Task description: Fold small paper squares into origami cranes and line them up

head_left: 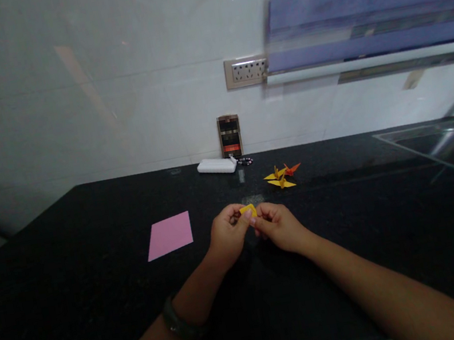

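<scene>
My left hand point(226, 237) and my right hand point(278, 225) meet over the middle of the black counter point(77, 288). Both pinch a small folded piece of yellow paper point(248, 210) between thumb and fingers, held just above the surface. A dark watch sits on my left wrist. A flat pink square of paper point(170, 235) lies to the left of my left hand. Behind my right hand stand folded paper cranes: yellow ones point(279, 178) and an orange one point(292, 169).
A white power bank point(216, 166) lies at the back by the wall, with a phone point(230, 136) propped upright behind it. A wall socket point(246, 71) is above. A steel sink point(445, 148) occupies the right end of the counter.
</scene>
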### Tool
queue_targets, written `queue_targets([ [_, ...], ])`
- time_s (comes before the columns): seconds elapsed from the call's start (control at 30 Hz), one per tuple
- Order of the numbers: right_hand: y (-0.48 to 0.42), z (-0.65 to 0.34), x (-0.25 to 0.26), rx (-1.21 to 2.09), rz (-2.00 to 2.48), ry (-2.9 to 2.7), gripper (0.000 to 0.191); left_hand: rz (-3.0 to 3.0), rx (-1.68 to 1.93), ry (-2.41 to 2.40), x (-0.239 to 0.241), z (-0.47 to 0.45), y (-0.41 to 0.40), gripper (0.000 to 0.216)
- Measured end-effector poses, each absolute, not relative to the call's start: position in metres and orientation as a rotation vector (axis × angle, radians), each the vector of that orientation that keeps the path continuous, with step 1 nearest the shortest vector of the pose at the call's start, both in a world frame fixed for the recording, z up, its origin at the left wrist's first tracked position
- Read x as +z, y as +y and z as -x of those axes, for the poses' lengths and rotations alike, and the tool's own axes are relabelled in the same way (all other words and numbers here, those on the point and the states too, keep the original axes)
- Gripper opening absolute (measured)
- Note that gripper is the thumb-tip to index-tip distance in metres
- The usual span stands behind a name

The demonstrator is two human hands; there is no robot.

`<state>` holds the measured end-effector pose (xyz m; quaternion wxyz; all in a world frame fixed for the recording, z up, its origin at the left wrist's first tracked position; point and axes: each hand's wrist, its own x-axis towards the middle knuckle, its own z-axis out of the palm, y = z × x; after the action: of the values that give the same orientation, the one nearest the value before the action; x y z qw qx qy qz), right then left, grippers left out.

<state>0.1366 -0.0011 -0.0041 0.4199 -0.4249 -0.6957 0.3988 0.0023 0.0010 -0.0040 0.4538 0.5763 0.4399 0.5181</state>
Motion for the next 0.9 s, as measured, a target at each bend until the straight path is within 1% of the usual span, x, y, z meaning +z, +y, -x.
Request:
queue_targets([
  [0.23, -0.0003, -0.135, -0.0021, 1.169, 1.053, -1.576, 0.024, -1.224, 1.278, 1.021, -0.0078, -0.001, 0.0029, 0.027],
  [0.33, 0.0003, -0.1366, -0.0012, 1.19, 1.013, -1.5, 0.026, -1.128, 1.202, 0.962, -0.009, -0.0014, 0.0032, 0.031],
  [0.5, 0.0008, -0.1383, 0.0006, 1.207, 0.977, -1.447, 0.025, -1.141, 1.119, 0.829, -0.0096, -0.0037, 0.0013, 0.032],
  [0.9, -0.0018, -0.1365, 0.0009, 1.208, 0.966, -1.543, 0.023, -1.157, 1.015, 0.807, -0.0096, -0.0046, -0.0006, 0.032],
])
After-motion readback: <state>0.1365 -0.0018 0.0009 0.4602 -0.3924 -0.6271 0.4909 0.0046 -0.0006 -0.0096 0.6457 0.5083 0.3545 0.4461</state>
